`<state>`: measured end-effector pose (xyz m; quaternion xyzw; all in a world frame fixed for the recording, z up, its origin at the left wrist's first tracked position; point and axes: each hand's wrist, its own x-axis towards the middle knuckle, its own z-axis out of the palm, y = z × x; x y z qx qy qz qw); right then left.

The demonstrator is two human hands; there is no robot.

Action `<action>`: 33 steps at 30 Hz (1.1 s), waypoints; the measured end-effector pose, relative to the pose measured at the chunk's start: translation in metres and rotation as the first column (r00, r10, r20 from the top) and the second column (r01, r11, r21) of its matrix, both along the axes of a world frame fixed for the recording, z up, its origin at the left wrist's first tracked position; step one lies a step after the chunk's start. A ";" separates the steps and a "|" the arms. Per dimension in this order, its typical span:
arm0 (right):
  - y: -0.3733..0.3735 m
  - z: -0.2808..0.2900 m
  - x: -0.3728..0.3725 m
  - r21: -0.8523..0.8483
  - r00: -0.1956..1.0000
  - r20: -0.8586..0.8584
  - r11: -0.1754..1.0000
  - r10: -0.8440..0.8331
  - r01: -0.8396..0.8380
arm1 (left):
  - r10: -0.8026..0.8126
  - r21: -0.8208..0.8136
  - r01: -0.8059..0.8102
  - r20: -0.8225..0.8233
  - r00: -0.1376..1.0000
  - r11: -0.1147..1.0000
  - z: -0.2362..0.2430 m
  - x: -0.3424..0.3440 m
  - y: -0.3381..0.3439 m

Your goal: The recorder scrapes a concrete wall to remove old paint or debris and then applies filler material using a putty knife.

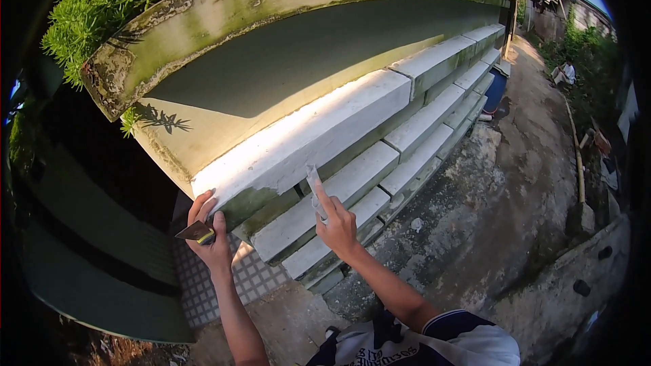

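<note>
My left hand (212, 247) is at the near left corner of the wall's top ledge, its fingertips touching the end of the ledge. It is closed round a putty knife (194, 231) with a dark blade and a black-and-yellow handle. In my right hand (337, 227) is a second scraper (312, 176), smeared whitish, with my index finger stretched along it. Its tip lies against the front face of the top ledge (298, 156). White coating covers the ledge's top and much of its front; a greenish-grey patch (251, 205) shows at the lower left of that face.
Below are stepped rows of white-topped blocks (352, 176). Above hangs a mossy concrete planter (203, 17) with green plants (112, 7). A dark green panel (102, 278) stands left, beside a tiled floor (224, 278). A rough path (515, 156) runs right, past a blue container (496, 88).
</note>
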<state>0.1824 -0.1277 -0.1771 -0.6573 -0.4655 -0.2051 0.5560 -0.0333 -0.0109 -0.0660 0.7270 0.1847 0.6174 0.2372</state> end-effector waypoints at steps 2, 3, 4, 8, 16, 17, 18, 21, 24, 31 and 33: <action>-0.006 0.002 0.016 -0.063 0.996 0.070 0.996 -0.061 0.066 | 0.001 -0.009 0.000 0.011 1.000 1.000 0.001 0.003 -0.002; -0.002 0.003 0.027 0.022 0.996 -0.023 0.996 -0.089 0.090 | 0.004 -0.016 -0.004 0.021 1.000 1.000 0.002 0.005 -0.003; 0.000 0.003 0.026 0.025 0.995 -0.017 0.995 -0.096 0.097 | -0.003 -0.013 0.004 0.027 1.000 1.000 0.003 0.004 -0.004; -0.008 0.011 0.015 -0.104 1.000 0.007 0.994 -0.011 0.011 | -0.013 -0.012 0.013 0.025 1.000 1.000 0.000 -0.001 -0.003; -0.010 0.031 0.036 -0.086 0.997 -0.077 0.996 -0.028 0.021 | 0.003 -0.001 -0.003 -0.004 1.000 1.000 0.000 -0.001 -0.002; -0.009 0.033 0.041 0.007 0.996 -0.066 0.998 -0.060 0.061 | 0.004 -0.003 -0.004 -0.003 1.000 1.000 0.000 -0.001 -0.002; -0.010 0.034 0.038 0.006 0.996 -0.065 0.998 -0.059 0.059 | 0.009 -0.002 -0.009 -0.010 1.000 1.000 0.000 -0.002 -0.001; -0.015 0.035 0.033 -0.167 1.000 0.023 0.986 -0.003 0.007 | 0.007 0.006 -0.007 -0.013 1.000 1.000 0.001 0.000 -0.002; -0.008 0.037 0.042 0.008 0.998 0.028 0.998 -0.065 0.065 | 0.006 -0.001 -0.006 -0.006 1.000 1.000 0.000 -0.001 -0.001; -0.005 0.041 0.003 -0.083 0.986 0.147 0.995 0.072 -0.060 | -0.006 0.023 0.005 0.005 1.000 1.000 -0.002 -0.002 0.001; -0.005 0.040 -0.010 -0.154 0.975 0.187 0.984 0.117 -0.088 | -0.012 -0.001 0.012 0.010 1.000 1.000 0.002 0.001 -0.002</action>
